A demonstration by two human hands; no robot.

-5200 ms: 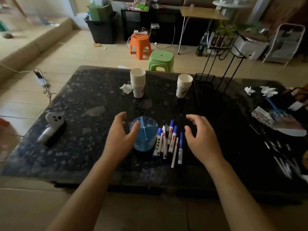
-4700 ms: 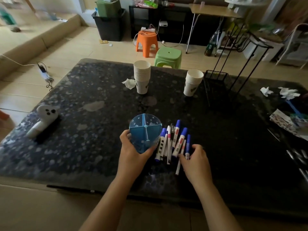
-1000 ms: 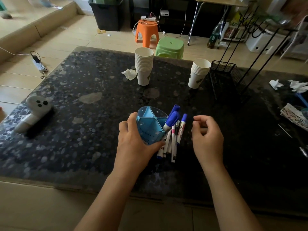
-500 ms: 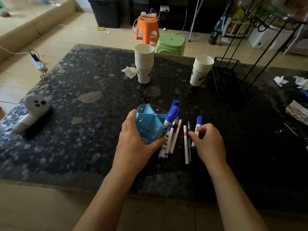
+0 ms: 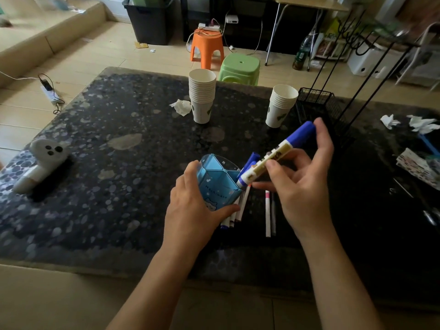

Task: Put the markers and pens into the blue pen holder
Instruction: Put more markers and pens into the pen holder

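The blue pen holder (image 5: pixel 217 181), divided into compartments, stands tilted on the dark table, with my left hand (image 5: pixel 195 210) wrapped around its near side. A blue-capped marker (image 5: pixel 250 161) pokes out of its right compartment. My right hand (image 5: pixel 301 186) holds a white marker with a blue cap (image 5: pixel 277 153) at a slant, its lower end at the holder's right rim. Several markers (image 5: pixel 234 214) lie on the table under my left thumb. Two thin pens (image 5: pixel 269 213) lie side by side just right of them.
Two stacks of paper cups (image 5: pixel 202 95) (image 5: pixel 281 106) stand farther back, a crumpled tissue (image 5: pixel 181 106) beside the left one. A black wire basket (image 5: pixel 319 106) sits at the back right. A white ghost-shaped object (image 5: pixel 40 163) lies at the left edge. Papers and tissues clutter the right side.
My right hand has lifted a blue-capped marker off the table and brought it leftward and up to the holder's rim. My left hand keeps holding the holder.
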